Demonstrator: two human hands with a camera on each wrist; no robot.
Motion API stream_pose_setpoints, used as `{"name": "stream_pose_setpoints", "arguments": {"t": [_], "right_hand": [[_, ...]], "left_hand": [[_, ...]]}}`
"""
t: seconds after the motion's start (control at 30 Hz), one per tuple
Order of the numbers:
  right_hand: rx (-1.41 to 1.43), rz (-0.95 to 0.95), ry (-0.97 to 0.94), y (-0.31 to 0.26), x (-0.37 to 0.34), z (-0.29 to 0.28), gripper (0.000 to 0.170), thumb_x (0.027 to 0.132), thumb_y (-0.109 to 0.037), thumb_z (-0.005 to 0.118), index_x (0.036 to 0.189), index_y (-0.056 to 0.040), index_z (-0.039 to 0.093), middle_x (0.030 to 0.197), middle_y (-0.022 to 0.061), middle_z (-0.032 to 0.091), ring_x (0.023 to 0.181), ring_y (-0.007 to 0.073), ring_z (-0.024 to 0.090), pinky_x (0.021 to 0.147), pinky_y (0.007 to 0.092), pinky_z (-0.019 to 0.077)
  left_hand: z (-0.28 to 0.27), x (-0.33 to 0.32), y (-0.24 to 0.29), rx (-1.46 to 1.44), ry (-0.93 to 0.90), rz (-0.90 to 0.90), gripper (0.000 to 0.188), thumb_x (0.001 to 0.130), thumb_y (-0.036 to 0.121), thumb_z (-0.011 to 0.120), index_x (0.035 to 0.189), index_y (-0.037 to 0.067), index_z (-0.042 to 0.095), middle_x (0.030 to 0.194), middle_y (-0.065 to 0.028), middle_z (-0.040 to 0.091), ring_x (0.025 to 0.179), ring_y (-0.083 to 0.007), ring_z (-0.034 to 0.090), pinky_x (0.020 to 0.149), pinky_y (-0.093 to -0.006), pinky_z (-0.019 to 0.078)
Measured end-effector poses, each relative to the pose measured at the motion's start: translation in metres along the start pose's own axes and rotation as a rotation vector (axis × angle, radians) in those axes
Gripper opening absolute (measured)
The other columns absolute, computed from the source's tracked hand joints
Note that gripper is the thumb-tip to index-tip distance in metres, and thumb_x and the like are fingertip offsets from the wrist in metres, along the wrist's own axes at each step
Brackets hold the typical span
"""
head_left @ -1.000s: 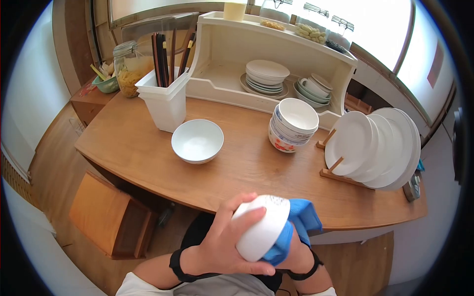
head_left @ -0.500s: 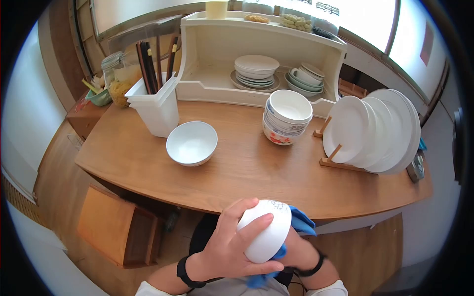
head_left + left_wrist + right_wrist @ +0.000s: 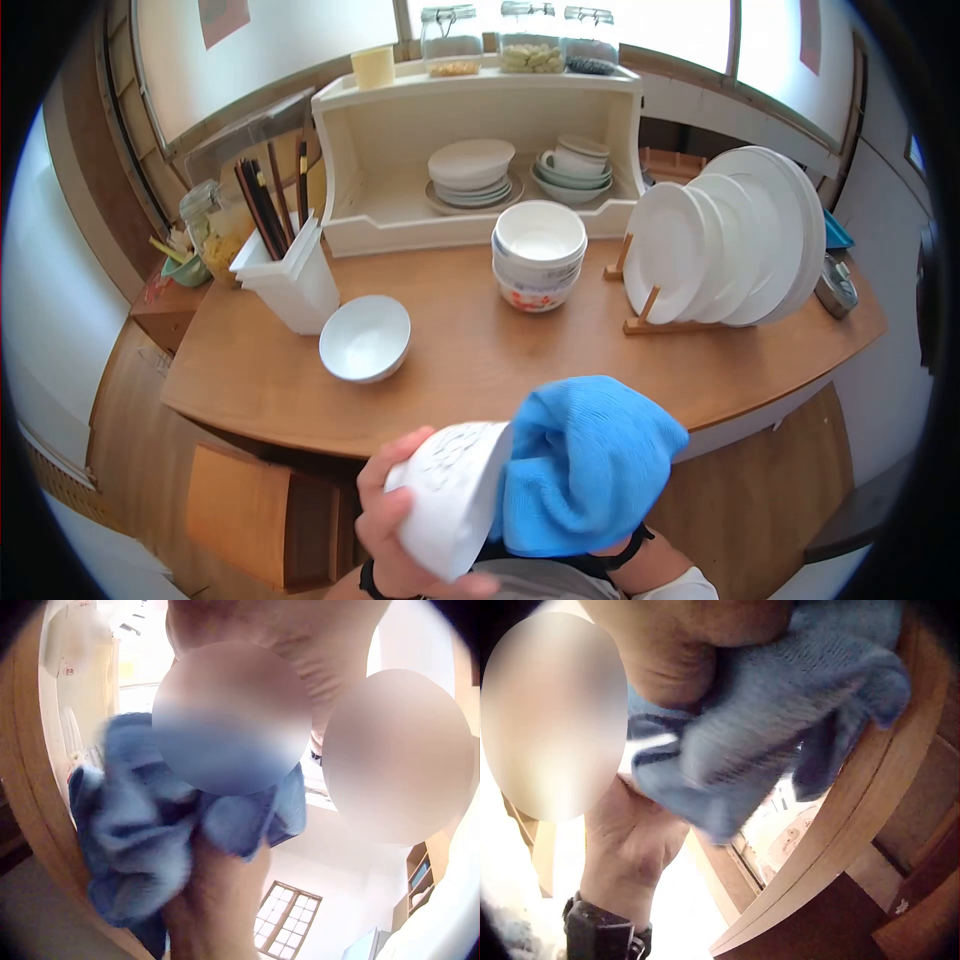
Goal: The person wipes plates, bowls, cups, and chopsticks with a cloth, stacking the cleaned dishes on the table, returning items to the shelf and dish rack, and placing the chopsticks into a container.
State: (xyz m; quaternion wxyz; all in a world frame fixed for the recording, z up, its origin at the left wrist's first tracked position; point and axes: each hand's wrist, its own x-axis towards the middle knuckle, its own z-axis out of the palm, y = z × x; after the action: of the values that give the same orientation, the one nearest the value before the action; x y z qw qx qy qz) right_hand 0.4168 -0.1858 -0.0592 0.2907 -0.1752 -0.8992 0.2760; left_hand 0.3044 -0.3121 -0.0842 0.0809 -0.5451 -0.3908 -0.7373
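My left hand holds a white bowl tipped on its side over the front edge of the table, fingers spread around its outside. Faint dark markings show on the bowl's wall. A bunched blue cloth sits against the bowl's mouth on the right. It covers most of my right hand in the head view. From the right wrist, my right hand appears at the top, gripping the cloth. The bowl's inside is turned away and hidden.
On the wooden table stand another white bowl, a stack of bowls, a wooden rack of plates and a white chopstick holder. Behind, a cream shelf holds more dishes. A wooden stool stands lower left.
The cloth has come out from behind the bowl and now spreads large to its right. The bowl has shifted left and its mouth faces the cloth. The head view has tilted up.
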Motion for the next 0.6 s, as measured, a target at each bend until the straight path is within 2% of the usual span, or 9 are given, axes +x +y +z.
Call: {"name": "stream_pose_setpoints", "arguments": {"t": [0.07, 0.13, 0.2, 0.27, 0.33, 0.4, 0.47, 0.53, 0.6], "right_hand": [[0.303, -0.2, 0.103, 0.011, 0.01, 0.018, 0.042, 0.079, -0.036, 0.067, 0.109, -0.0075, 0.061, 0.104, 0.015, 0.06, 0.1, 0.0311, 0.056, 0.079, 0.0376, 0.0445], [0.415, -0.192, 0.046, 0.01, -0.005, 0.024, 0.04, 0.085, -0.029, 0.065, 0.117, -0.0063, 0.057, 0.111, 0.0135, 0.061, 0.111, 0.0254, 0.055, 0.088, 0.036, 0.0447], [1.672, 0.442, 0.174, 0.013, -0.027, 0.055, 0.038, 0.088, -0.014, 0.064, 0.123, -0.0051, 0.054, 0.122, 0.0114, 0.059, 0.119, 0.0202, 0.052, 0.098, 0.036, 0.0425], [1.126, 0.173, -0.001, 0.031, -0.027, 0.039, 0.039, 0.087, -0.003, 0.063, 0.124, -0.0039, 0.054, 0.127, 0.0093, 0.058, 0.121, 0.0175, 0.052, 0.102, 0.0349, 0.0411], [1.109, 0.133, -0.015, 0.045, -0.023, 0.034, 0.038, 0.086, -0.001, 0.062, 0.124, -0.0033, 0.055, 0.121, 0.0086, 0.062, 0.114, 0.0187, 0.057, 0.098, 0.0338, 0.0445], [0.844, -0.09, 0.165, 0.056, -0.018, 0.034, 0.04, 0.085, -0.003, 0.065, 0.123, -0.0035, 0.056, 0.118, 0.0105, 0.063, 0.11, 0.0228, 0.06, 0.094, 0.0354, 0.0464], [0.262, -0.356, 0.191, 0.053, 0.002, 0.001, 0.04, 0.082, -0.006, 0.068, 0.12, -0.0035, 0.056, 0.115, 0.0133, 0.062, 0.107, 0.0284, 0.06, 0.092, 0.0385, 0.0465], [-0.016, -0.319, 0.242, 0.038, -0.013, 0.0, 0.042, 0.079, -0.008, 0.071, 0.118, -0.0042, 0.056, 0.114, 0.0155, 0.059, 0.106, 0.0321, 0.058, 0.091, 0.0407, 0.0456], [0.576, -0.272, 0.231, 0.04, -0.022, 0.001, 0.04, 0.079, -0.007, 0.069, 0.117, -0.0051, 0.056, 0.114, 0.0159, 0.058, 0.108, 0.0316, 0.056, 0.093, 0.0406, 0.044]], "left_hand": [[0.013, 0.003, 0.002, -0.048, 0.097, 0.021, 0.077, 0.08, 0.043, 0.072, 0.137, 0.012, 0.032, 0.132, -0.0272, 0.038, 0.113, -0.0392, 0.051, 0.086, -0.047, 0.0506], [0.003, -0.003, -0.005, -0.06, -0.169, 0.04, 0.097, 0.072, 0.059, 0.074, 0.144, 0.017, 0.025, 0.137, -0.0308, 0.032, 0.122, -0.0449, 0.044, 0.098, -0.0546, 0.0421], [0.005, -0.016, -0.008, 0.015, -0.252, 0.059, 0.094, 0.074, 0.056, 0.074, 0.144, 0.02, 0.022, 0.141, -0.0312, 0.025, 0.128, -0.0493, 0.037, 0.103, -0.0559, 0.0392], [0.015, -0.004, -0.002, 0.22, -0.374, 0.152, 0.091, 0.074, 0.048, 0.077, 0.141, 0.015, 0.025, 0.141, -0.032, 0.025, 0.128, -0.0508, 0.037, 0.103, -0.0585, 0.0366], [0.01, -0.006, -0.003, 0.221, -0.445, 0.051, 0.085, 0.077, 0.034, 0.077, 0.14, 0.008, 0.025, 0.142, -0.0347, 0.025, 0.13, -0.0522, 0.034, 0.104, -0.0582, 0.0329], [-0.001, 0.008, 0.009, 0.33, -0.525, -0.042, 0.073, 0.083, 0.025, 0.069, 0.14, 0.005, 0.028, 0.144, -0.0347, 0.025, 0.131, -0.0481, 0.035, 0.105, -0.0538, 0.0337], [0.001, 0.022, 0.028, 0.252, -0.553, -0.256, 0.058, 0.089, 0.015, 0.059, 0.14, 0.004, 0.032, 0.145, -0.0329, 0.028, 0.132, -0.0434, 0.037, 0.105, -0.0513, 0.0339], [0.012, 0.031, 0.039, 0.269, -0.528, -0.241, 0.046, 0.093, 0.011, 0.051, 0.137, 0.004, 0.036, 0.145, -0.0297, 0.032, 0.131, -0.0422, 0.039, 0.105, -0.0499, 0.0345], [0.006, 0.018, 0.031, 0.23, -0.451, -0.194, 0.041, 0.095, 0.013, 0.048, 0.134, 0.006, 0.039, 0.143, -0.0295, 0.035, 0.13, -0.0424, 0.04, 0.104, -0.049, 0.0364]]}}
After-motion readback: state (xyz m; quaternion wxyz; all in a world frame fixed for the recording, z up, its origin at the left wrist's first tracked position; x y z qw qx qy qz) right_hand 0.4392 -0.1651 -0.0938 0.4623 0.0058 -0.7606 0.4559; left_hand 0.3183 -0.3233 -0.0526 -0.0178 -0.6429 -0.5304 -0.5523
